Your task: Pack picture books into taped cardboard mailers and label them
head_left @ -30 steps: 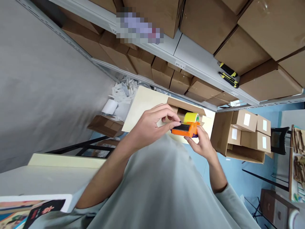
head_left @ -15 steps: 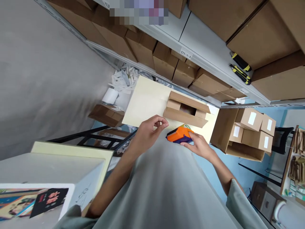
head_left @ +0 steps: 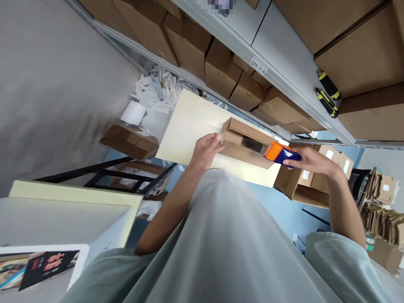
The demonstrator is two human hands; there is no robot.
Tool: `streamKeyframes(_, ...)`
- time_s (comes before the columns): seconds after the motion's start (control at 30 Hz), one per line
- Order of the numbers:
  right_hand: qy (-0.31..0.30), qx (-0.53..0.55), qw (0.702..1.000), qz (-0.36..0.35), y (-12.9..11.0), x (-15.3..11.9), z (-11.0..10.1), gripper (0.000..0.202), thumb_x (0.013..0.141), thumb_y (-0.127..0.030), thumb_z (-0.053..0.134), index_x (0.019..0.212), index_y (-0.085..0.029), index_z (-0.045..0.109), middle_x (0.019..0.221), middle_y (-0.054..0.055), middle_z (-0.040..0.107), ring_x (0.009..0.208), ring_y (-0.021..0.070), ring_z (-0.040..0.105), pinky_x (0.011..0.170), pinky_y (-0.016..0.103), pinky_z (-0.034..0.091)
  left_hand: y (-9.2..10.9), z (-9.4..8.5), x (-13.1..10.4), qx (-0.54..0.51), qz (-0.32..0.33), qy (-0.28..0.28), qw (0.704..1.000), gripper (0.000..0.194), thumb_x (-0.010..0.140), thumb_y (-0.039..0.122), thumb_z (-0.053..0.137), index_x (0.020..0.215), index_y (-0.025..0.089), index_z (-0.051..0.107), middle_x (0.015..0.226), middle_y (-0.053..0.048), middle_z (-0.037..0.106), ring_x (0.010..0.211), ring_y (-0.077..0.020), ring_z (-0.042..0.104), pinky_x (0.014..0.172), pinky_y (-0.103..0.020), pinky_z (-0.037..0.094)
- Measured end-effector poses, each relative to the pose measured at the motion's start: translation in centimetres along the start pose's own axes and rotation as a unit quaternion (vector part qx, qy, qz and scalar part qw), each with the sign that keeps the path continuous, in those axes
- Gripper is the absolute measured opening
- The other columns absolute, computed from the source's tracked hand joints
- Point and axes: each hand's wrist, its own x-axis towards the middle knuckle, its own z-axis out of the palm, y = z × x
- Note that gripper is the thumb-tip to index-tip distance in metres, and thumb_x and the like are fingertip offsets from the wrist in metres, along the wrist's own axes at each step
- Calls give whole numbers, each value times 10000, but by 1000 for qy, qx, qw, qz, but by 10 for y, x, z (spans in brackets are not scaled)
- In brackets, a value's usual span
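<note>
An open cardboard box (head_left: 249, 155) lies on the pale yellow board (head_left: 195, 122), its long flaps spread and a dark gap between them. My left hand (head_left: 207, 150) is at the box's left end, fingers bent together near the flap's corner; whether they pinch anything is too small to tell. At the box's right end my right hand (head_left: 304, 160) grips an orange and dark blue tape dispenser (head_left: 282, 154). The dispenser's orange end points left and overlaps the box's right end in view.
Metal shelving (head_left: 268, 69) with cardboard boxes runs across the top, bearing two yellow-black cutters (head_left: 326, 101). A large carton (head_left: 311, 195) holding smaller boxes stands right. White scraps (head_left: 158, 88) lie behind left. A black metal frame (head_left: 126, 172) is at the left.
My right hand has carried the tape dispenser from near my body up and right to the box's right end. My left hand has moved up to the box's left end. The view has shifted.
</note>
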Motion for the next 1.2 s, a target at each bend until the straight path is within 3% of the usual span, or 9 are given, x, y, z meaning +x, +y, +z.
streamKeyframes(0.17, -56, 20, 998, 17, -12, 35, -15, 633, 871, -837, 705, 942, -209, 757, 749, 44, 751, 651, 184, 659, 600, 303, 446, -6, -4, 25, -22, -21, 24, 999, 587, 700, 677, 917, 887, 211, 614, 866, 4, 615, 898, -166, 674, 981, -479, 642)
streamKeyframes(0.3, -123, 95, 988, 17, -6, 66, -3, 635, 838, -836, 728, 899, -205, 748, 772, 50, 775, 723, 201, 720, 671, 308, 531, -7, -15, 34, -40, -47, 40, 997, 586, 652, 640, 951, 874, 198, 637, 853, 12, 618, 870, -151, 668, 985, -453, 631)
streamKeyframes(0.47, -152, 141, 978, 28, 8, 92, 18, 612, 815, -801, 764, 909, -198, 730, 761, 26, 765, 717, 193, 718, 688, 310, 560, -4, -23, 28, -15, -72, 62, 995, 506, 682, 562, 956, 854, 183, 668, 782, 31, 605, 805, -133, 642, 1046, -480, 618)
streamKeyframes(0.57, -166, 153, 974, 28, 12, 96, 16, 598, 843, -782, 753, 925, -190, 712, 757, 20, 751, 721, 187, 706, 706, 313, 563, 5, -23, 15, -26, -91, 39, 995, 470, 715, 541, 953, 834, 176, 681, 769, 31, 587, 776, -125, 611, 1067, -534, 624)
streamKeyframes(0.7, -169, 128, 977, 27, 7, 91, -6, 601, 867, -778, 746, 928, -180, 731, 784, 41, 762, 741, 185, 695, 725, 302, 539, 18, -14, 4, -108, -142, -15, 984, 462, 746, 529, 961, 838, 180, 672, 779, 25, 594, 808, -135, 617, 1108, -653, 585)
streamKeyframes(0.9, -180, 132, 974, 41, -9, 75, -30, 624, 848, -824, 737, 853, -201, 709, 758, 38, 743, 710, 177, 669, 684, 295, 504, 11, -8, 17, -168, -152, 4, 974, 449, 744, 440, 995, 826, 181, 637, 830, 35, 619, 868, -134, 629, 1187, -720, 474)
streamKeyframes(1.03, -182, 164, 968, 48, -6, 77, -19, 624, 835, -813, 755, 883, -192, 711, 768, 42, 745, 725, 183, 687, 704, 304, 529, -3, -14, 32, -197, -141, 12, 970, 428, 722, 379, 1004, 840, 182, 644, 861, 44, 622, 859, -121, 617, 1177, -708, 486)
streamKeyframes(1.2, -191, 178, 965, 39, 14, 96, 9, 617, 850, -791, 765, 905, -178, 711, 765, 33, 741, 726, 175, 692, 718, 304, 554, -17, -21, 43, -183, -137, 23, 973, 416, 747, 421, 974, 852, 184, 650, 884, 16, 651, 890, -151, 647, 1115, -712, 538)
